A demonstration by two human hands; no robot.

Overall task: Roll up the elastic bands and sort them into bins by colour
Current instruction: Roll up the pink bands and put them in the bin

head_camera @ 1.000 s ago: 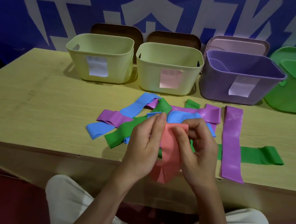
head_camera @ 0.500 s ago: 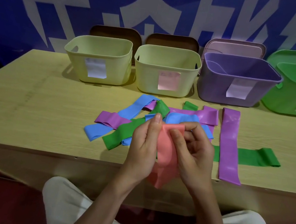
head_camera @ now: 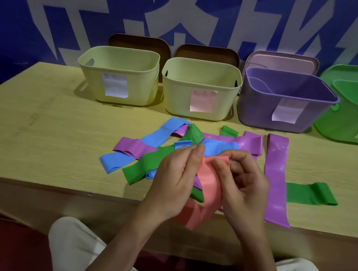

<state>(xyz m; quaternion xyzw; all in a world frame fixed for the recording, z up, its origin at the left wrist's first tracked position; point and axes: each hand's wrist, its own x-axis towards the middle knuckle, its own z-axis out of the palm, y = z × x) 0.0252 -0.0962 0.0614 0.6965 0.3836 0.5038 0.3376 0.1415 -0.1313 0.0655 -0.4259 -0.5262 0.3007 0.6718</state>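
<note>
Fingers (head_camera: pixel 195 158) of left hand (head_camera: pixel 176 178) and right hand (head_camera: pixel 243 185) pinching pink band (head_camera: pixel 209 182) at table (head_camera: pixel 41 144) edge, over loose bands (head_camera: pixel 149 141); four bins (head_camera: pixel 200 89) behind, labels unreadable

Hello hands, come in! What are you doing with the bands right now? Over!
Left hand and right hand both pinching the pink band, top edge curling over. Other bands loose on the table. Purple bin empty. Nothing blocking.

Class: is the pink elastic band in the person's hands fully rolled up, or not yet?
Not yet. Only the pink elastic band's top edge curls between both hands' fingertips; its remaining length hangs loose below the wooden table's edge.
</note>
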